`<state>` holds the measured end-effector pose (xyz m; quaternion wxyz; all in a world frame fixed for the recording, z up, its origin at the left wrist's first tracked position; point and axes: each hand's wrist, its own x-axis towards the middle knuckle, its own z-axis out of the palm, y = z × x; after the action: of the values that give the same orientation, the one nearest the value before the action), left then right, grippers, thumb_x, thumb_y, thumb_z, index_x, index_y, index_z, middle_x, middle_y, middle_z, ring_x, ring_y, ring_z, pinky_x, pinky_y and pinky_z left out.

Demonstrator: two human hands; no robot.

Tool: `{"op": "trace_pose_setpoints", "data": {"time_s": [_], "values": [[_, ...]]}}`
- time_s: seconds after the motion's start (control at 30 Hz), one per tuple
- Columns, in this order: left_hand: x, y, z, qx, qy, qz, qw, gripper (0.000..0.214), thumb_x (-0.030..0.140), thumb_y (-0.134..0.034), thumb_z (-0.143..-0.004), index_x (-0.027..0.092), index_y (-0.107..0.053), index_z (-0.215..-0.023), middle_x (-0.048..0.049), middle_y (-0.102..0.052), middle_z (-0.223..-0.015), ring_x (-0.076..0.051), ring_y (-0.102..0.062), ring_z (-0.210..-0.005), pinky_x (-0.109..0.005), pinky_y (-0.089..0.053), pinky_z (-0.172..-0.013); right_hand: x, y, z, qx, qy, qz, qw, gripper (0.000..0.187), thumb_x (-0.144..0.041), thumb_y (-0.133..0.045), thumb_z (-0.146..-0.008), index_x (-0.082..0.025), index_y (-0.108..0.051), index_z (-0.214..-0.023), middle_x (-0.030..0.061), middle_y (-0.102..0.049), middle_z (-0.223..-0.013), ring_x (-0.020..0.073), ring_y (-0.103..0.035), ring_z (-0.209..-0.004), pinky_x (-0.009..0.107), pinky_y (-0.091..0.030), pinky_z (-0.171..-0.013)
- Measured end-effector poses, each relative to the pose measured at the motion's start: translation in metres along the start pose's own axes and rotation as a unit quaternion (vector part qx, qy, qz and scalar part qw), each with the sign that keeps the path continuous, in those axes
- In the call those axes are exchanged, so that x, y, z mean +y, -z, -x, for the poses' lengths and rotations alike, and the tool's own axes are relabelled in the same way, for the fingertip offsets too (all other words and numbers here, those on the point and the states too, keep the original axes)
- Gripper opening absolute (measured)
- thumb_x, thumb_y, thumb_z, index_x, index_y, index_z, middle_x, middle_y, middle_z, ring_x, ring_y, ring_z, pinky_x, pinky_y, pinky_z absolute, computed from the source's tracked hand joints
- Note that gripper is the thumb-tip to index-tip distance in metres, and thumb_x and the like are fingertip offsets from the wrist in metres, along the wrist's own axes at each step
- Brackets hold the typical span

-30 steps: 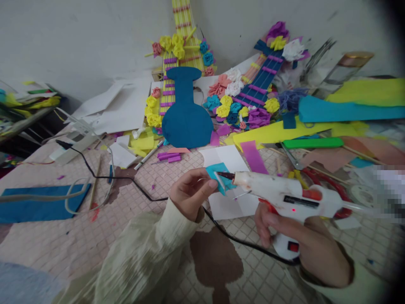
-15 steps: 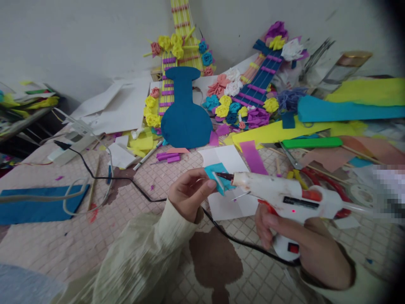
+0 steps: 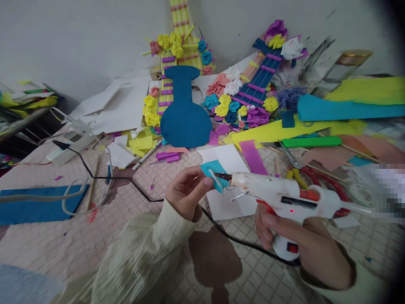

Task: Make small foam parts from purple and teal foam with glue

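Pinched between the thumb and fingers of my left hand is a small piece of light-blue crepe paper, with a thin white stick or roll lying across it. My right hand grips a white hot glue gun by its handle, with a finger by the red trigger. The gun's dark nozzle is at the blue paper, touching or almost touching it. A small red light glows on the gun's side. Below the paper lies a folded white sheet on the tiled-pattern table.
A dark-blue guitar-shaped cutout leans at the back, beside a flower-covered blue paper guitar and a yellow one. Red-handled scissors, a green cutter and paper strips lie right. The black cord crosses the table to a power strip.
The light-blue paper has shifted slightly left in my left hand, and its angle is a little different. The glue gun has moved slightly left with it. Both hands keep their hold.
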<state>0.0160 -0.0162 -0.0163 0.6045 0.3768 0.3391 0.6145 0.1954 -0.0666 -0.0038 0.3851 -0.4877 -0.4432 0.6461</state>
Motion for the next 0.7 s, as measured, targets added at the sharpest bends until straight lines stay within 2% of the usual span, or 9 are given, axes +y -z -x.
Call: {"op": "trace_pose_setpoints", "data": {"time_s": [0.7], "values": [[-0.0002, 0.0026, -0.0036, 0.015, -0.009, 0.011, 1.000, 0.016, 0.019, -0.071, -0.063, 0.020, -0.065, -0.079, 0.0013, -0.069, -0.077, -0.011, -0.064, -0.071, -0.023, -0.054, -0.066, 0.0017, 0.0010, -0.0023, 0.002, -0.017, 0.007, 1.000, 0.037, -0.046, -0.057, -0.072, -0.017, -0.050, -0.050, 0.0003, -0.049, -0.047, 0.0120, -0.046, -0.048, 0.026, -0.035, -0.050]]}}
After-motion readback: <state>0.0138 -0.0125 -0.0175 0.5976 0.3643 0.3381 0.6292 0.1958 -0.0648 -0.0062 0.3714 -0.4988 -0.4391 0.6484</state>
